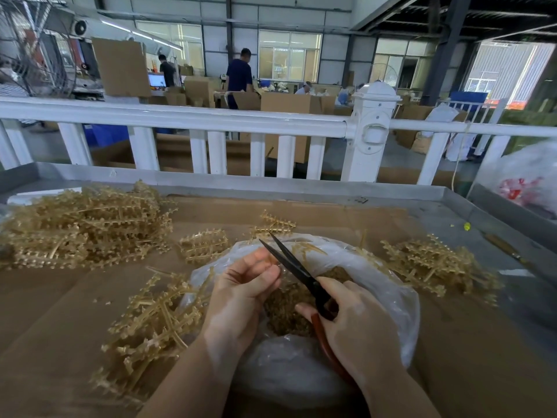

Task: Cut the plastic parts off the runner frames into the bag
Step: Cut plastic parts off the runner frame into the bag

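Observation:
My right hand grips black scissors with red-brown handles, the blades parted and pointing up-left over the clear plastic bag. My left hand is curled above the bag's mouth, its fingertips pinching a small pale piece right beside the blades; the piece is mostly hidden. Inside the bag lies a heap of cut tan parts. A tan runner frame lies on the cardboard just left of my left wrist.
A big pile of runner frames fills the table's left, smaller ones sit at centre and right. Brown cardboard covers the grey metal table. A white railing runs behind; people and boxes stand beyond.

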